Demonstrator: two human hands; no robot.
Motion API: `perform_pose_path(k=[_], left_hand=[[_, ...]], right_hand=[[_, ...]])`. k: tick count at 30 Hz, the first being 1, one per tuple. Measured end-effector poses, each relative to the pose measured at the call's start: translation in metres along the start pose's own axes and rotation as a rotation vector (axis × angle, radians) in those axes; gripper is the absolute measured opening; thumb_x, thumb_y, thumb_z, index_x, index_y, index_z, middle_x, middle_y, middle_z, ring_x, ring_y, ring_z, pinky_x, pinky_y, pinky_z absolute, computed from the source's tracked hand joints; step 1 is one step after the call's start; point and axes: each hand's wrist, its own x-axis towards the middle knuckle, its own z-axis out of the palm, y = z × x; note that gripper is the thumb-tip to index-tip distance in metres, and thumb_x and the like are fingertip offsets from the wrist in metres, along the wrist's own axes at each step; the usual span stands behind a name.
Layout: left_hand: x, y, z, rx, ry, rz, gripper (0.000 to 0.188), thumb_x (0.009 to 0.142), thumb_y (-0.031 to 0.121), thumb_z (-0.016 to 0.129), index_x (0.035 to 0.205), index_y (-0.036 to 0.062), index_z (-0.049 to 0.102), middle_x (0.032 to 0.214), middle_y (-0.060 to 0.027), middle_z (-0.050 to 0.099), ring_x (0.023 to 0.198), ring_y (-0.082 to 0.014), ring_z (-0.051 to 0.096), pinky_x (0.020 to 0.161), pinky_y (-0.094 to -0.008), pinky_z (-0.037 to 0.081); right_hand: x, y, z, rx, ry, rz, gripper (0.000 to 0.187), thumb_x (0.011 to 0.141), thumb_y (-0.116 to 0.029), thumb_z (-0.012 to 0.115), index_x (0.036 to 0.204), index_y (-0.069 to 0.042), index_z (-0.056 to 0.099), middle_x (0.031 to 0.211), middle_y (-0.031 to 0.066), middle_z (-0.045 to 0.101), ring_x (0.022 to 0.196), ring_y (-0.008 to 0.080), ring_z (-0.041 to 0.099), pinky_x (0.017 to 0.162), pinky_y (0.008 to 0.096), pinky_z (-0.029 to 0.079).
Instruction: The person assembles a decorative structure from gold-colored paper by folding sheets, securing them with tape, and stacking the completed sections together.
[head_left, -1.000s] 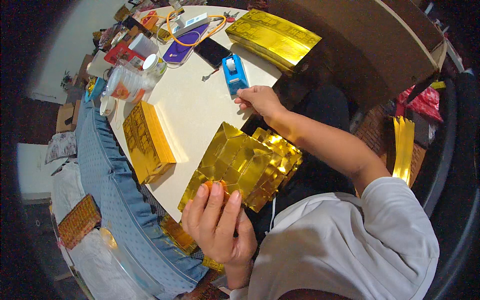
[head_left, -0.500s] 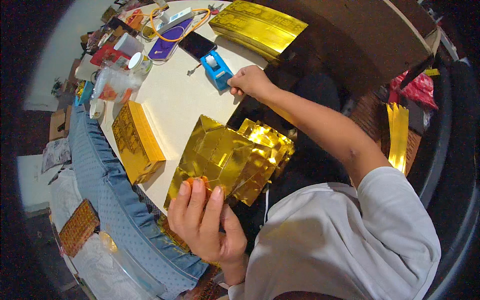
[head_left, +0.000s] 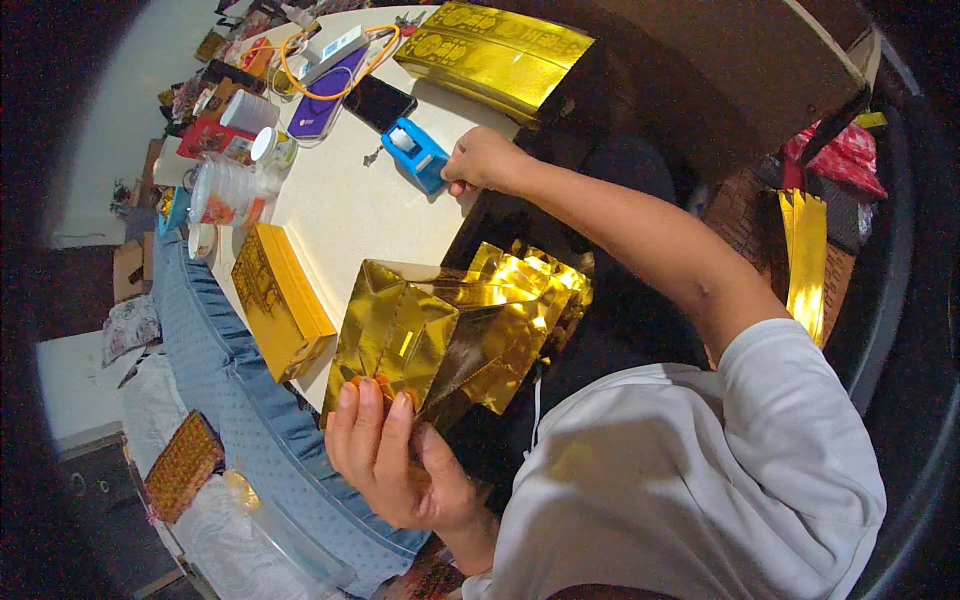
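Observation:
My left hand (head_left: 400, 455) grips a gold foil paper bag (head_left: 490, 340) near its folded flat end. A small bright strip shows on that end, and the bag's far end is crumpled and ruffled. At the table's right edge, the curled fingers of my right hand (head_left: 483, 163) pinch together against the near end of a blue tape dispenser (head_left: 415, 153). Whether a piece of tape is between those fingertips cannot be made out.
On the white table (head_left: 335, 210) lie a yellow-gold box (head_left: 282, 300), a black phone (head_left: 380, 103), a purple case (head_left: 325, 105) and a stack of gold foil sheets (head_left: 495, 55). Plastic tubs (head_left: 225, 190) crowd the far left. A blue padded sofa edge (head_left: 235, 375) borders the table.
The gold bag has tilted in my left hand, so its folded end and one side now show more separately. My right hand stays at the tape dispenser. The whole view has shifted slightly.

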Motion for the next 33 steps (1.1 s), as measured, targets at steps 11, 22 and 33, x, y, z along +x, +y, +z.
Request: perform_pose_path(k=[11,22,33], left_hand=[[-0.001,0.002,-0.002,-0.014,-0.005,-0.009,0.026,0.083,0.004,0.056,0.107,0.0037,0.065,0.119,-0.0137,0.063,0.117,-0.0327,0.054,0.104,-0.0476,0.034],[0.0,0.003,-0.003,-0.012,0.005,-0.02,0.028,0.081,0.001,0.057,0.107,0.004,0.065,0.119,-0.0127,0.062,0.117,-0.0315,0.053,0.104,-0.0467,0.035],[0.003,0.003,-0.002,-0.009,0.0,0.005,0.028,0.08,0.002,0.058,0.108,0.0044,0.066,0.12,-0.0122,0.062,0.117,-0.0312,0.053,0.104,-0.0461,0.036]], right_hand=[[0.014,0.002,-0.002,-0.141,-0.02,-0.014,0.025,0.065,-0.031,0.074,0.067,-0.006,0.073,0.071,0.0119,0.07,0.064,0.0238,0.068,0.063,0.037,0.054],[-0.016,-0.017,-0.018,0.223,-0.212,0.146,0.022,0.076,-0.021,0.07,0.062,-0.006,0.062,0.053,0.0012,0.056,0.043,0.0096,0.046,0.038,0.0258,0.031],[-0.013,0.015,0.007,0.186,0.02,-0.026,0.047,0.076,-0.047,0.069,0.061,-0.002,0.067,0.06,0.0117,0.063,0.051,0.0212,0.059,0.051,0.0357,0.047]])
